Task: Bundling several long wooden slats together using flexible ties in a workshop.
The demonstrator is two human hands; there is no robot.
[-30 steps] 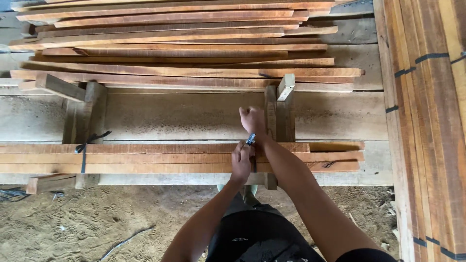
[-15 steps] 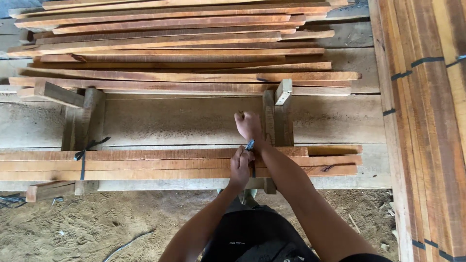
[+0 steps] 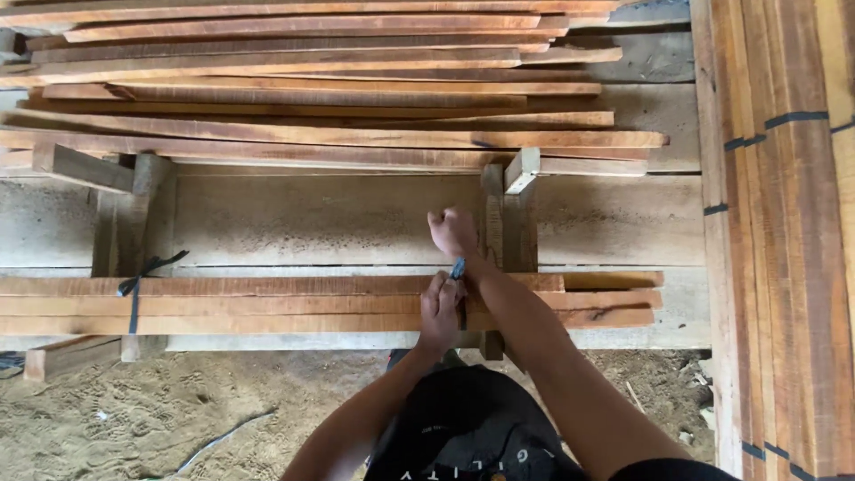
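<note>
A bundle of long reddish wooden slats (image 3: 267, 305) lies flat along the near edge of a rough wooden bench (image 3: 338, 218). A dark plastic strap (image 3: 460, 267) rises from the bundle near its right part. My left hand (image 3: 441, 307) rests on the slats and pinches the strap low down. Just beyond, my right hand (image 3: 451, 232) is a closed fist over the bench, pulling the strap's upper end. Another dark strap (image 3: 135, 289) is tied around the bundle at the left.
A wide pile of loose slats (image 3: 338, 89) fills the back of the bench. Strapped slat bundles (image 3: 784, 232) run along the right. Two upright wooden jig posts (image 3: 512, 214) stand beside my right hand, another post (image 3: 125, 223) at left. Sandy ground (image 3: 178, 410) lies below.
The view has shifted slightly; both hands stay on the strap, my right fist sitting a little lower and closer to the bundle than a second ago.
</note>
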